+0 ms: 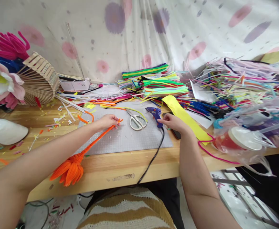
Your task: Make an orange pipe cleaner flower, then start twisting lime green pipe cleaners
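Observation:
An orange pipe-cleaner flower [70,170] hangs head-down toward the table's front edge, and my left hand [111,122] pinches the end of its long wrapped stem. My right hand [169,121] is at the blue glue gun [155,115], its fingertips touching the handle; the fingers look closed on it. The gun lies on its side at the right of the grey cutting mat [120,140], its black cord running down over the table edge. Between my hands, silver scissors [137,122] rest on the mat, handles toward me. A dark phone [175,132] is partly hidden beneath my right hand.
Bundles of coloured pipe cleaners [164,86] line the back. A yellow strip [184,116] and a bagged cup [239,140] are at right. A woven fan [38,81], pink flowers [9,46] and a white roll [8,131] stand left. Scraps litter the left side.

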### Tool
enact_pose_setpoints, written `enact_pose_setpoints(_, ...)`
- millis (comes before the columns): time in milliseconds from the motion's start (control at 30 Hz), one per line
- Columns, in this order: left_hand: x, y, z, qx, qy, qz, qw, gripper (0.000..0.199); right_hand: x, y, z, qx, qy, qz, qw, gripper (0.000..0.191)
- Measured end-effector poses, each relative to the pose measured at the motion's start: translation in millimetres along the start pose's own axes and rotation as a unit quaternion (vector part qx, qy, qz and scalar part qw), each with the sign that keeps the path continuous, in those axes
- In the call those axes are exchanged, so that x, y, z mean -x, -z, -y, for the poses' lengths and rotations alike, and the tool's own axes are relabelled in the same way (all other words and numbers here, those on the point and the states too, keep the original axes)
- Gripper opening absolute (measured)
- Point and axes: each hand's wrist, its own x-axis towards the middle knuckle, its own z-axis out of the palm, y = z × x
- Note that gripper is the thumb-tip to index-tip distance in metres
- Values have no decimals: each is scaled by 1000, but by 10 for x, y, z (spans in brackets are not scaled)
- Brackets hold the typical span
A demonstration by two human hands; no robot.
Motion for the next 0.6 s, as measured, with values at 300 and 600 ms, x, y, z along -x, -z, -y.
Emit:
enact_pose_setpoints(300,102,4,-2,-61,51,11,997,25,-333,-438,113,-145,-86,-197,966,45)
enact_pose_setpoints(600,66,47,54,-36,14,3,999,25,3,-648,664,-328,80,15,941,45)
